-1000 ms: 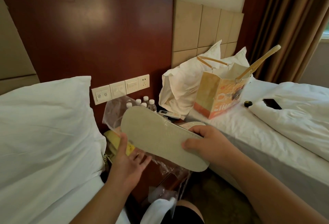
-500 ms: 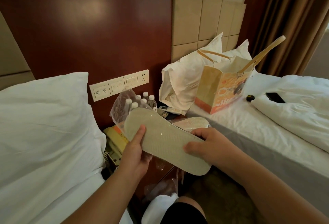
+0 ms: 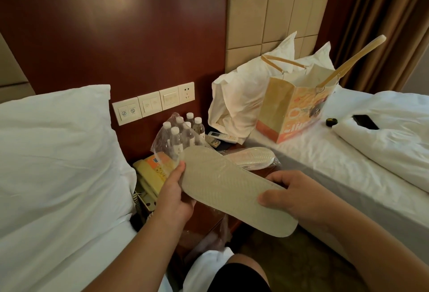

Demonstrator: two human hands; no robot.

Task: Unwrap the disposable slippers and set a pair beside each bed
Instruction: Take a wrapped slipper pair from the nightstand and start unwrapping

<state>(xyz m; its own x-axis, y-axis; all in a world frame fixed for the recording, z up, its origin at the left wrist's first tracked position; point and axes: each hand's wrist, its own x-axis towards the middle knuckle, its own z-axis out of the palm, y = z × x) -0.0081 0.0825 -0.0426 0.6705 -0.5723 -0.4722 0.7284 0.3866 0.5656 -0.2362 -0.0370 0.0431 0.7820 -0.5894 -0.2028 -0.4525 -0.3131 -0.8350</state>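
A pale grey disposable slipper [image 3: 232, 189] is held sole-up between the two beds, partly inside thin clear wrap [image 3: 167, 138] that trails off its toe end. My left hand [image 3: 174, 196] grips the toe end, thumb on the sole's edge. My right hand [image 3: 299, 196] clasps the heel half from the right side. A second wrapped slipper pair [image 3: 251, 156] lies flat on the dark wooden nightstand [image 3: 257, 171] behind. The left bed [image 3: 58, 199] and right bed [image 3: 325, 164] flank the nightstand.
Several water bottles [image 3: 183, 131], a yellowish telephone [image 3: 151, 175] and a remote [image 3: 222, 137] crowd the nightstand. A paper gift bag [image 3: 292, 110], a white plastic bag [image 3: 243, 101] and a black phone [image 3: 365, 122] sit on the right bed. A switch panel [image 3: 153, 102] is on the wall.
My left hand went from open palm under the toe end to gripping its edge with the thumb on top. The slipper shifted slightly right and lower; the wrap slid further off.
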